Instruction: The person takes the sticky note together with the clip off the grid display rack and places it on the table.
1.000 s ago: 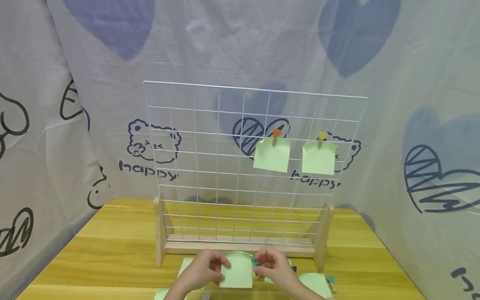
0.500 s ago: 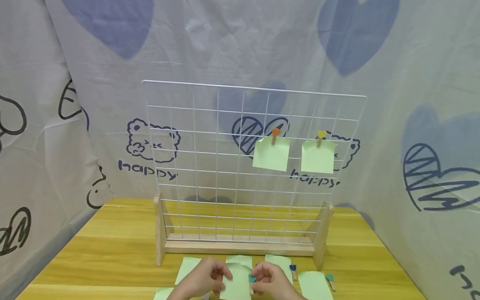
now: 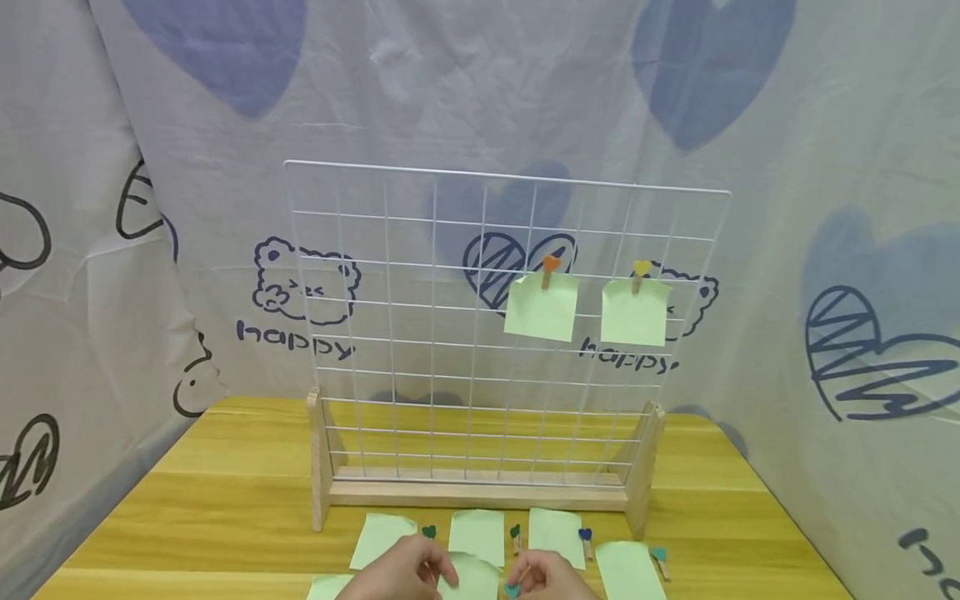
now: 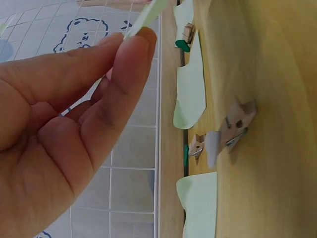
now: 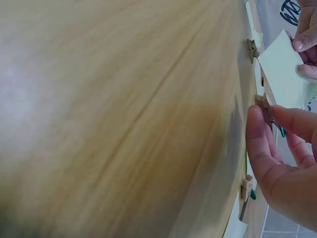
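Low in the head view, my left hand (image 3: 401,571) pinches a pale green paper note (image 3: 471,575) between thumb and forefinger. The left wrist view shows the note's edge (image 4: 148,17) caught at the fingertips. My right hand (image 3: 553,577) holds a small wooden clothespin with a teal heart (image 3: 512,590), close beside the note's right edge. From the right wrist, the clothespin (image 5: 265,109) sits between thumb and fingers, near the note's lower corner. Two similar notes hang on the white wire grid (image 3: 435,317), one under an orange-heart clothespin (image 3: 551,265), the other under a yellow-heart clothespin (image 3: 642,270).
The grid stands in a wooden base (image 3: 480,496) on the wooden table (image 3: 225,467). Before it lie several green notes (image 3: 477,537) and clothespins with green (image 3: 516,533), blue (image 3: 586,537) and teal hearts (image 3: 659,557). A grey-tipped clothespin (image 4: 233,129) lies nearer the left hand.
Both hands have come down toward the near edge of the head view, carrying the note and the teal-heart clothespin. Notes and green-heart clothespins behind them are now uncovered.
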